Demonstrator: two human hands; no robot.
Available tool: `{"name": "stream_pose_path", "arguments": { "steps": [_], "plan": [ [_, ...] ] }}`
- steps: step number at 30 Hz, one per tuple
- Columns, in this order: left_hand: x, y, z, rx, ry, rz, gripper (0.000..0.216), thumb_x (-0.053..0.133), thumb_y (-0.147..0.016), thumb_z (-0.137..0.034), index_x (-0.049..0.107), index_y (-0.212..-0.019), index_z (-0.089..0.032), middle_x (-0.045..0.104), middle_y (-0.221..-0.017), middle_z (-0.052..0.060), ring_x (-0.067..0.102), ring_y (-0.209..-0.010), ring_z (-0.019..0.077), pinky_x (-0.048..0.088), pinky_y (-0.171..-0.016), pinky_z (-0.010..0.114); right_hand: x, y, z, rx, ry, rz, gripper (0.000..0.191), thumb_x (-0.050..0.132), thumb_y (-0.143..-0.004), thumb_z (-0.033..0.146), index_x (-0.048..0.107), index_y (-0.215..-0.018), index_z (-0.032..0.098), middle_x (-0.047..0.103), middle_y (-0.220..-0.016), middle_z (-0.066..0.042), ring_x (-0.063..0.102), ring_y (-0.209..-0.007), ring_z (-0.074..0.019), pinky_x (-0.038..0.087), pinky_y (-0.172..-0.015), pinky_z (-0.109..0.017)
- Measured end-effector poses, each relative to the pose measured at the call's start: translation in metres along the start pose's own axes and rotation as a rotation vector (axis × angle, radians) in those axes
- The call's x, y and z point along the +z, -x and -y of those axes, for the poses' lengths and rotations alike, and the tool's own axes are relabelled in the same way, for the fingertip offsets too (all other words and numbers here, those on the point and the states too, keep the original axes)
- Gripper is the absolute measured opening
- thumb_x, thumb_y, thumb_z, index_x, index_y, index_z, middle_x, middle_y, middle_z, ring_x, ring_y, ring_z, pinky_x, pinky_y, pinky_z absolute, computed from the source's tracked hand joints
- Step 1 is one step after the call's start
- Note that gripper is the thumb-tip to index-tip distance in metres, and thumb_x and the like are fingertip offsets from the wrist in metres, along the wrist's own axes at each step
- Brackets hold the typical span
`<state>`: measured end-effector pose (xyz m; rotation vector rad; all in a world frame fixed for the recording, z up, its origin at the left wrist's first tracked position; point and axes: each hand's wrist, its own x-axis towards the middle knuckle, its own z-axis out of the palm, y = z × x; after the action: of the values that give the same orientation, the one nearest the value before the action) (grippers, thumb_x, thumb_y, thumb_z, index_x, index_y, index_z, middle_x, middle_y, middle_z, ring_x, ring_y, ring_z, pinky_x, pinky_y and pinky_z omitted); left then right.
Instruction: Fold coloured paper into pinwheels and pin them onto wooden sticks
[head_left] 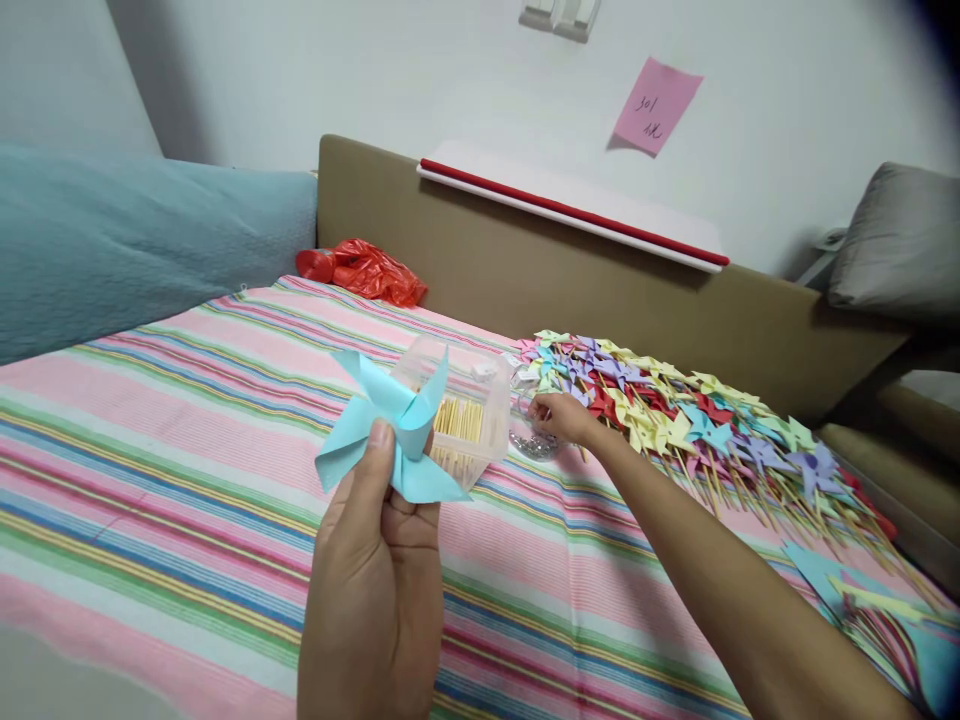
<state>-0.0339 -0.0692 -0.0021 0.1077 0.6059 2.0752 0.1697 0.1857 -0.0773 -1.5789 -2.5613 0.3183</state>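
Note:
My left hand (pixel 379 560) pinches a light blue paper pinwheel (pixel 401 408) near its centre, thumb in front and fingers behind. No stick shows on it. My right hand (pixel 556 414) reaches out over a small clear dish of shiny metal bits (pixel 534 446), with its fingers drawn together. Whatever its fingertips may hold is too small to make out. Behind the pinwheel stands a clear plastic box (pixel 495 405) with short wooden sticks (pixel 459 420) in it, partly hidden by the paper.
Many finished pinwheels on sticks (pixel 675 425) lie in a colourful pile at the right. Paper strips (pixel 881 630) rest at the lower right. A red plastic bag (pixel 375 272) sits by the brown headboard (pixel 367 205). Striped cloth (pixel 187 430) covers the surface.

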Motion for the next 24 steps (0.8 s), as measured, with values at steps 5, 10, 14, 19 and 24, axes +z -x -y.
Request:
{"name": "stream_pose_path", "arguments": {
  "steps": [5,10,14,19,24],
  "plan": [
    [0.000,0.002,0.004,-0.045,-0.029,0.067,0.019,0.069,-0.092,-0.024,0.076,-0.110,-0.023,0.078,-0.104,0.003,0.074,-0.103,0.0179,0.061,-0.092,0.023,-0.041,0.041,-0.001,-0.026,-0.076,-0.268,0.025,0.059,-0.092,0.020,0.063,-0.116,0.017,0.073,-0.096,-0.006,0.067,-0.082,-0.0176,0.052,-0.076,-0.030],
    [0.001,0.007,0.015,-0.063,-0.088,0.121,0.017,0.073,-0.089,-0.024,0.077,-0.105,-0.020,0.077,-0.101,0.005,0.072,-0.106,0.0195,0.059,-0.096,0.028,-0.054,0.155,-0.033,-0.015,-0.068,-0.220,0.023,0.059,-0.088,0.031,0.066,-0.109,0.023,0.072,-0.081,-0.003,0.064,-0.069,-0.0197,0.046,-0.063,-0.030],
    [0.006,0.019,0.036,-0.104,-0.117,0.145,0.010,0.074,-0.088,-0.022,0.077,-0.096,-0.018,0.077,-0.099,0.004,0.071,-0.103,0.0172,0.059,-0.089,0.023,-0.028,0.218,-0.056,0.058,-0.114,-0.120,0.017,0.060,-0.087,0.028,0.068,-0.102,0.025,0.072,-0.076,-0.001,0.064,-0.066,-0.0199,0.046,-0.062,-0.030],
    [0.010,0.037,0.074,-0.223,-0.171,0.187,0.008,0.080,-0.081,-0.019,0.076,-0.086,-0.015,0.077,-0.091,0.003,0.072,-0.091,0.0149,0.057,-0.077,0.019,-0.004,0.251,-0.065,0.156,-0.124,-0.313,0.025,0.055,-0.093,0.034,0.066,-0.113,0.023,0.074,-0.095,-0.006,0.068,-0.082,-0.0235,0.051,-0.074,-0.036],
    [0.009,0.050,0.095,-0.280,-0.243,0.223,0.018,0.088,-0.071,-0.020,0.074,-0.081,-0.013,0.075,-0.084,0.002,0.070,-0.082,0.0123,0.056,-0.074,0.019,0.032,0.292,-0.048,0.240,-0.148,-0.570,0.038,0.040,-0.102,0.036,0.058,-0.132,0.021,0.067,-0.129,-0.014,0.063,-0.118,-0.0287,0.047,-0.103,-0.051]
  ]
}}
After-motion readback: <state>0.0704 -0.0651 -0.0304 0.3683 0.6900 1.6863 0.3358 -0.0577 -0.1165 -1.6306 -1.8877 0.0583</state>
